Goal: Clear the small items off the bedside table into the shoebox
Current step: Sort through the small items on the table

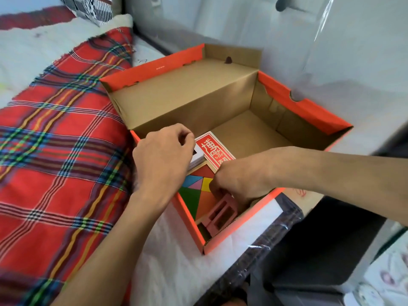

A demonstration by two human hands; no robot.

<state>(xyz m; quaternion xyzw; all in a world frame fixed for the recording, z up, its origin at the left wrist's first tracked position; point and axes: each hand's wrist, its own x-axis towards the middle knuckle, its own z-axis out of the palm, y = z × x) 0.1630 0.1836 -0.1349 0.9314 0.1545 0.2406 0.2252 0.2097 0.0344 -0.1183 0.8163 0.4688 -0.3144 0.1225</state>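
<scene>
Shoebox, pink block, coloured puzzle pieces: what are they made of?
Shoebox: corrugated cardboard, raw brown inside, matte orange print outside; fluting seems to show at the near cut edge. Pink block: matte, with rectangular holes; painted wood or plastic, cannot tell. Coloured puzzle pieces: likely painted wood, flat solid colours in a pale frame that looks wooden.

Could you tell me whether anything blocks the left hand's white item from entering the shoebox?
Nothing visible does: the lid is open, and the left hand holds the white item inside the shoebox, at the edge of the coloured puzzle.
</scene>
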